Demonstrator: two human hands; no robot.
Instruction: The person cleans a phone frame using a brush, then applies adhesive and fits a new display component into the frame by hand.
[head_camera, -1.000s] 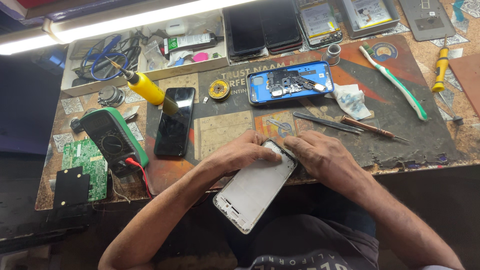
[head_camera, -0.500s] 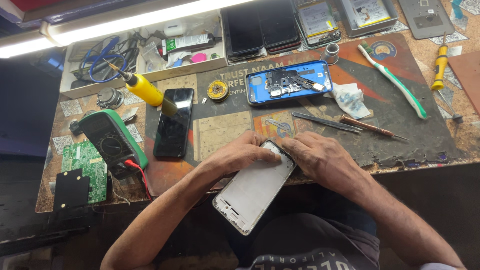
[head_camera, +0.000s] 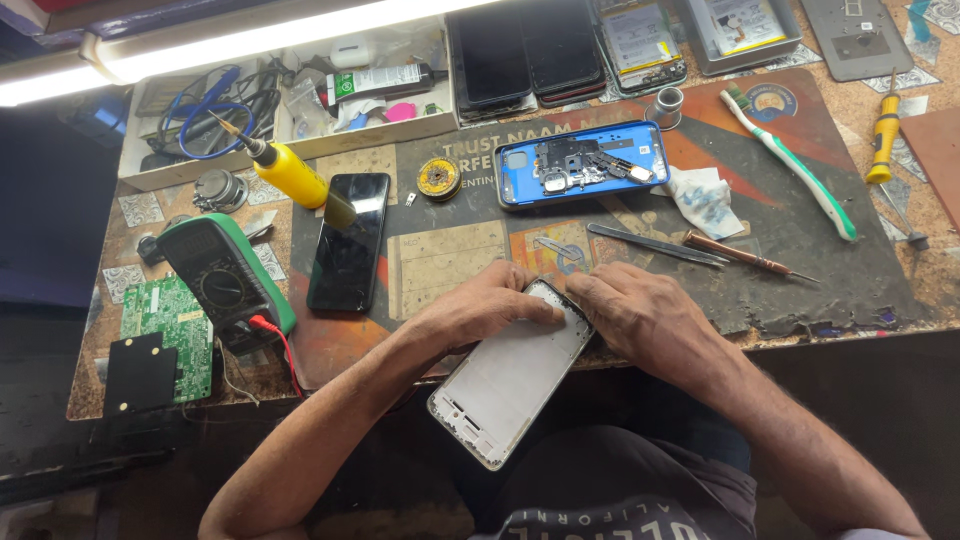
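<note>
both hands work one phone frame (head_camera: 508, 385), a white-backed shell w/ silver rim, tilted off the near edge of the counter (head_camera: 850, 300), lower end over the lap. left hand (head_camera: 480, 312) lies over its top-left corner, fingers curled down on the rim; right hand (head_camera: 640, 315) presses the top-right edge. each grip is closed on the frame, fingertips at the top edge, thumbs hidden.

progress, as judged: frame looks stripped, inner face bare, no board or screen seen in it. so strip-down seems done or refit not yet begun; hands seem to be working the top edge. can't tell which way it goes.

counts:
- blue phone body (head_camera: 582, 163), opened, parts showing inside: 1
- black phone (head_camera: 349, 240) lying flat, screen dark: 1
- dark screens/phones stacked at far edge (head_camera: 520, 55): approx 2, hard to split
- multimeter (head_camera: 228, 285), green case: 1
- green circuit board (head_camera: 165, 330): 1
- yellow-handled soldering iron (head_camera: 280, 170): 1
- tweezers (head_camera: 655, 245): 1
- thin screwdriver (head_camera: 745, 255): 1
- toothbrush (head_camera: 790, 160), green-white: 1
- yellow screwdriver (head_camera: 882, 125): 1
</note>
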